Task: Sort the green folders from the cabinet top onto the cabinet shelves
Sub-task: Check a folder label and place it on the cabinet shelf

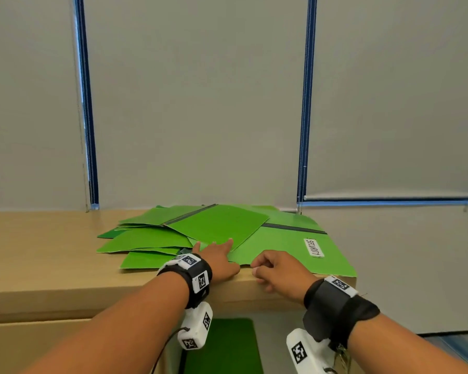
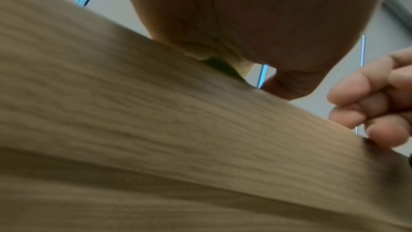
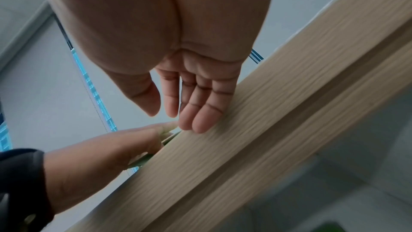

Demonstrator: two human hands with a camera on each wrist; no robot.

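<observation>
Green folders (image 1: 219, 228) lie in a loose, fanned heap on the cabinet top (image 1: 38, 244), overlapping at odd angles, none squared up. Rightmost folder in the heap carries a white label reading SECURITY (image 1: 314, 247); its near corner overhangs the front edge of the wood-grain top. Two dark elastic bands show across folders, one at the back of the heap, one on the labelled folder.

Left hand (image 1: 219, 259) rests flat on the heap at the front edge, fingers extended and spread across the near corner of the upper folders, thumb pointing toward the right hand. Nothing gripped; it presses down only. Left wrist view confirms the palm lies against the edge, a sliver of green under it.

Right hand (image 1: 277, 268) sits just beside the left, at the lip of the cabinet top, fingers loosely curled, fingertips touching the wooden front edge below the labelled folder. Right wrist view shows the palm relaxed, holding nothing.

Below the top, another green folder (image 1: 227, 346) is visible inside the cabinet opening, between the two forearms. Which shelf it sits on cannot be told.

Grey roller blinds (image 1: 195, 103) hang behind.
</observation>
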